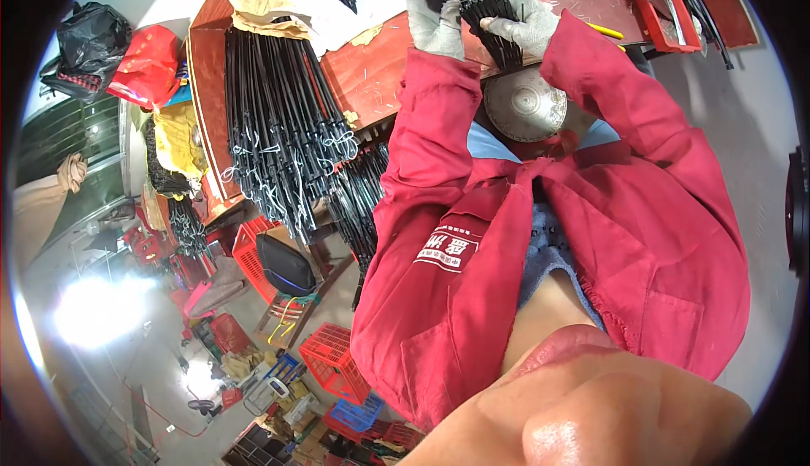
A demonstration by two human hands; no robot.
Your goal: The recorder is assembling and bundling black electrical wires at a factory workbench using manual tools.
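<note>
Both my hands wear pale grey work gloves and are together at the near edge of the red table (371,69). Between them is a black umbrella frame (498,31) with its thin ribs bunched together. My left hand (437,27) is closed around the thick black shaft end. My right hand (525,29) grips the rib bunch, its thumb lying across the ribs. Some fingers are hidden behind the frame. To the left, a large bundle of similar black frames (274,120) hangs over the table edge, with white strings tied at the lower ends.
Below my hands is a round silvery metal disc (525,107). A red tray (662,14) and a yellow tool (606,31) lie to the right. Brown paper (261,2) partly covers the left bundle. Red crates (333,360) stand on the floor at lower left.
</note>
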